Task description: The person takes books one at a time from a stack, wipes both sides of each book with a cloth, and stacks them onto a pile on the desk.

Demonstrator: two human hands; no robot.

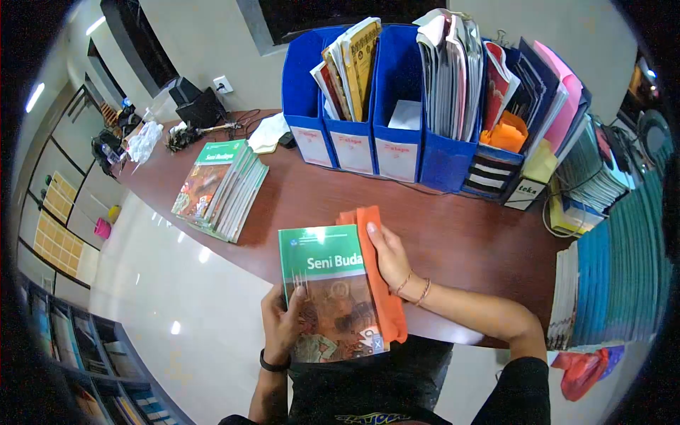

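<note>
A book with a green and brown cover marked "Seni Buda" [329,290] is held near the table's front edge, in front of my body. My left hand [283,315] grips its left side, thumb on the cover and fingers behind. Along the book's right edge lies a folded orange cloth [382,283]. My right hand [388,256] holds this cloth against the book, with the thumb on top and the other fingers mostly hidden. A stack of similar books [223,188] rests on the table to the left.
Blue file holders [400,92] with papers and folders line the back of the brown table [319,191]. Tall stacks of books [623,269] stand at the right. A white plastic bag [145,140] and cables lie at the far left; a bookshelf [92,347] is lower left.
</note>
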